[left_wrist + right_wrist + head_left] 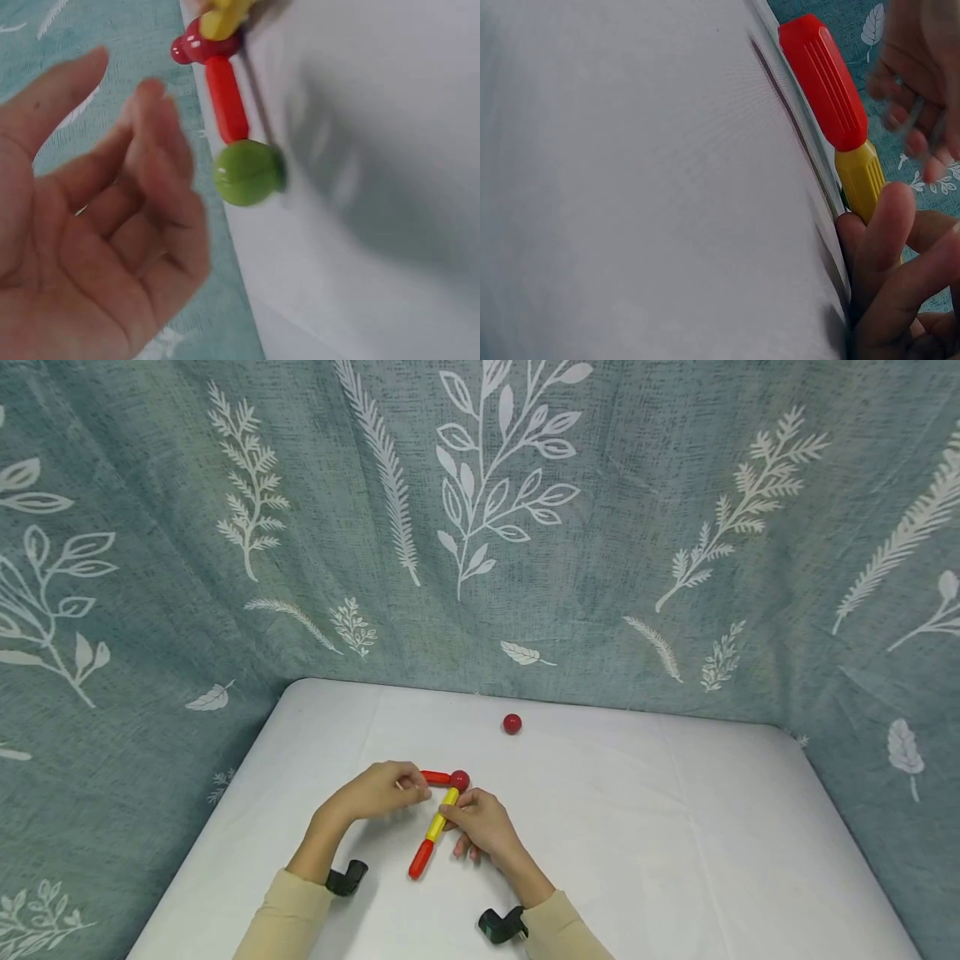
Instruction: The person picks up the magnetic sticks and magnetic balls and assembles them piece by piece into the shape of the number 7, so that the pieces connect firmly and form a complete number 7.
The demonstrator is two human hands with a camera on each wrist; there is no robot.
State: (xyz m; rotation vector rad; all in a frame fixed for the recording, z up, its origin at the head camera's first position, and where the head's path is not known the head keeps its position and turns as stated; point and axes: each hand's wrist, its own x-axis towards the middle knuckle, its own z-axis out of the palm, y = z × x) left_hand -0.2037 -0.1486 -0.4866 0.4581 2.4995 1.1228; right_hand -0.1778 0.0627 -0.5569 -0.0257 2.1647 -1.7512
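My right hand pinches a yellow stick near its middle. A red stick continues from the yellow one's near end, seen large in the right wrist view. The yellow stick's far end meets a red ball. From that ball a second red stick runs to a green ball, which is hidden behind the left hand in the head view. Beside this red stick hovers my left hand, fingers loosely bent, with nothing in its grasp and a gap to the green ball in the left wrist view.
Another red ball lies farther back on the white-covered table. A green curtain with white leaf prints hangs behind the table and along its sides. Dark wrist cameras are worn on both forearms.
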